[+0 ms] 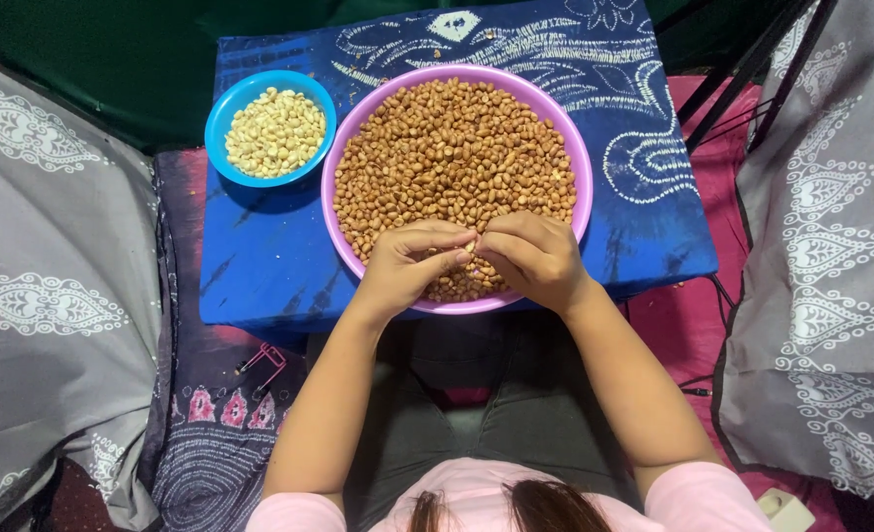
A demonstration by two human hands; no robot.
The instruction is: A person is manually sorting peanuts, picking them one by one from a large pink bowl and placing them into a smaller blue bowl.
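I have a single view, worn on the head, looking almost straight down from close above. It faces the blue-draped table (pixel 259 266), whose far edge meets the frame's top; near, my own lap and forearms fill the bottom.

no packages, no labels, no signs, no screens

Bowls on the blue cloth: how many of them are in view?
2. A small blue bowl of pale skinned peanuts stands at the left; a large purple bowl of brown peanuts stands beside it, under both hands. None seems hidden.
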